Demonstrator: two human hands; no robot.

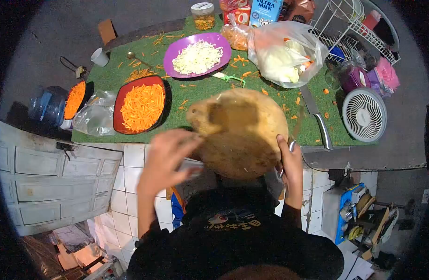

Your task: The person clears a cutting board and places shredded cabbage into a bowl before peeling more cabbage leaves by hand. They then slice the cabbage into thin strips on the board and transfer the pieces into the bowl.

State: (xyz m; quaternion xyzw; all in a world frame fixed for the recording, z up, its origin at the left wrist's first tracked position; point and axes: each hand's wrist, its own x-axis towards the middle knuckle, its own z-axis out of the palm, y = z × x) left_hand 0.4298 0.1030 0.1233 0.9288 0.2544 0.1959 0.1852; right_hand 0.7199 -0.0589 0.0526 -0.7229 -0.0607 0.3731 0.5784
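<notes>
A round wooden chopping board [242, 140] is tilted at the table's front edge, with shadows across its face. My right hand [291, 161] grips the board's right edge, thumb on top. A metal-handled tool [293, 145], seemingly a knife, also sits in that hand, partly hidden. My left hand [165, 161] is blurred by motion beside the board's left edge, fingers and thumb apart. To the left, a red-and-black square plate [116, 116] holds shredded carrot [143, 107]. Behind the board, shredded cabbage [198, 57] lies on a purple plate [171, 50].
A kitchen knife [321, 121] lies right of the board, near a white round fan [365, 114]. Behind stand a bag of vegetables [289, 53], a green peeler [233, 79] and a dish rack [340, 35]. Carrot bits are scattered over the green mat [177, 126]. A cup [99, 57] lies far left.
</notes>
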